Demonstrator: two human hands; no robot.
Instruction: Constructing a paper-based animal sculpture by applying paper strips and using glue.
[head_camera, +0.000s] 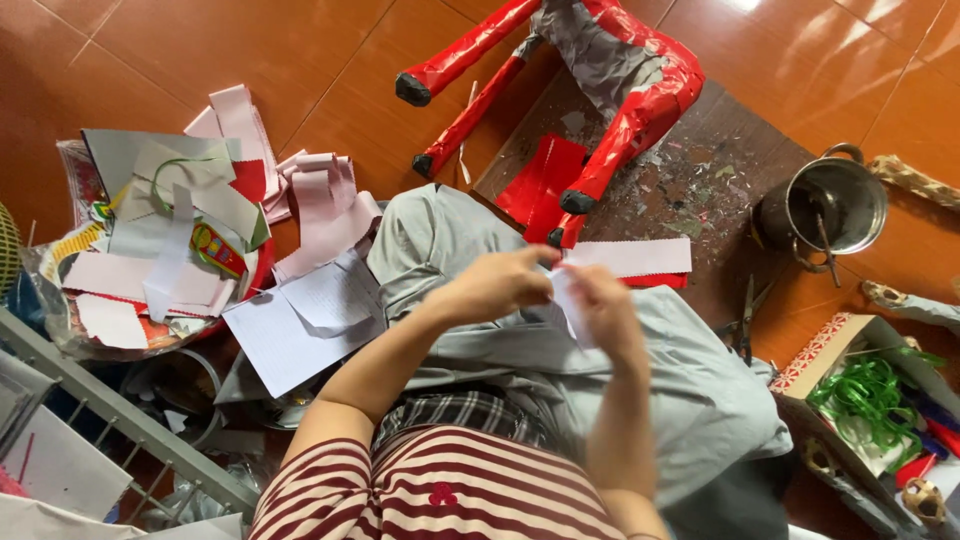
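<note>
A: Holding what? Position?
B: Both hands, left (495, 285) and right (600, 305), pinch one white paper strip (625, 258) over the lap; its far edge nears the red figure (600, 90).
A: Clearance?
B: Paper scraps (290, 330) crowd the left side.

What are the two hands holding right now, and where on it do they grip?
Both hands hold a white paper strip at its near end: the left hand and right hand pinch it between fingertips, and the rest stretches away over the lap.
</note>
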